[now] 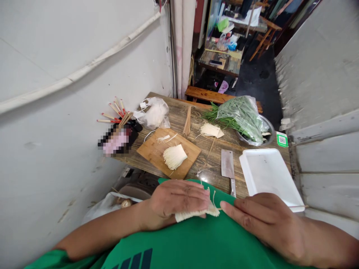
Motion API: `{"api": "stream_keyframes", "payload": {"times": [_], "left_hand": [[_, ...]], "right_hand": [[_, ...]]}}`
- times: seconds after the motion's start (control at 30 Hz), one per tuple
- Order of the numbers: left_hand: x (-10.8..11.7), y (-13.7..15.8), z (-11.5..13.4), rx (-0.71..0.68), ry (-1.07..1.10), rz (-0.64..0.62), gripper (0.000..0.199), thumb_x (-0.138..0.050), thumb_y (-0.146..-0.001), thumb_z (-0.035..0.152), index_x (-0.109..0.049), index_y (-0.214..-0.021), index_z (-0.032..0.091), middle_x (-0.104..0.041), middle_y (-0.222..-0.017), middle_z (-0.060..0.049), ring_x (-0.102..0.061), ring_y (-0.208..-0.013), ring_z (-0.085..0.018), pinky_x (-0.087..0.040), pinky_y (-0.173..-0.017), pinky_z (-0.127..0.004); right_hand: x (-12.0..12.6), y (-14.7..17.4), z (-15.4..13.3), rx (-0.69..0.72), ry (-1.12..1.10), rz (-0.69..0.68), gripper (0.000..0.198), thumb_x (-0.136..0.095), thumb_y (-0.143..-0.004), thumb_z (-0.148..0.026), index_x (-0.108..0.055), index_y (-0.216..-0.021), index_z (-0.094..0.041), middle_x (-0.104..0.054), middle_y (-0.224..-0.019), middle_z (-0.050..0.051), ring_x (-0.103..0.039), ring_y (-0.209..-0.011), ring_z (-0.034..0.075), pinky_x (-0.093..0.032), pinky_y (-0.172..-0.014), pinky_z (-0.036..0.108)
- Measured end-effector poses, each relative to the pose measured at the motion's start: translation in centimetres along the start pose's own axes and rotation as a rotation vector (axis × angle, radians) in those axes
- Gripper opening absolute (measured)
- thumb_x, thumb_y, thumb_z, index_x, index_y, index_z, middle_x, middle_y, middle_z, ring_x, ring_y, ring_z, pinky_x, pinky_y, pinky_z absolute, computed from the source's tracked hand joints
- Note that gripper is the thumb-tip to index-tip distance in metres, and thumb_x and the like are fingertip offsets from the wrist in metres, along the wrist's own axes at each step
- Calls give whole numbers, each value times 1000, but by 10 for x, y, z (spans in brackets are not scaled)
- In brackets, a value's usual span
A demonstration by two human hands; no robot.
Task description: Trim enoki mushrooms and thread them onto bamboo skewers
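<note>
We listed one enoki bunch (212,210), clasped in the left hand (182,198); one thin skewer (300,206), grasped in the right hand (266,220), lay crosswise, left end at the bunch's right edge.

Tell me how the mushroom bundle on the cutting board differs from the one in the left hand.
The board bundle rests on the cutting board, while the held bundle is gripped in the left hand. The board bundle is uncovered; the held bundle is partly hidden by that hand. A thin stick from the right hand is at the held bundle's edge; none shows at the board bundle. Both are pale, with thin strands.
</note>
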State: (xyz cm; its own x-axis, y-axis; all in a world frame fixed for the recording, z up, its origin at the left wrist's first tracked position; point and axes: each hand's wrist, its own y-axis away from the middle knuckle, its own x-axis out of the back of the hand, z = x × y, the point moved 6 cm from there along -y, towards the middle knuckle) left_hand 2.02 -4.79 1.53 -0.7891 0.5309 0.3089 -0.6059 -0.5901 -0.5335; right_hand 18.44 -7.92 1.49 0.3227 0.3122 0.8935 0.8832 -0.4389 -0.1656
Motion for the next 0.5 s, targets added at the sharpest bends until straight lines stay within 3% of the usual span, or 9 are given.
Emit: {"api": "stream_keyframes", "payload": {"times": [0.5], "left_hand": [[-2, 1, -4, 23, 66, 16, 32, -61, -77, 10, -62, -109, 15, -71, -94, -14, -65, -93, -21, -50, -89, -34]], "right_hand": [[0, -1, 1, 30, -21, 0, 41, -24, -95, -14, -39, -131, -4, -61, -87, 11, -58, -70, 17, -45, -58, 28]]}}
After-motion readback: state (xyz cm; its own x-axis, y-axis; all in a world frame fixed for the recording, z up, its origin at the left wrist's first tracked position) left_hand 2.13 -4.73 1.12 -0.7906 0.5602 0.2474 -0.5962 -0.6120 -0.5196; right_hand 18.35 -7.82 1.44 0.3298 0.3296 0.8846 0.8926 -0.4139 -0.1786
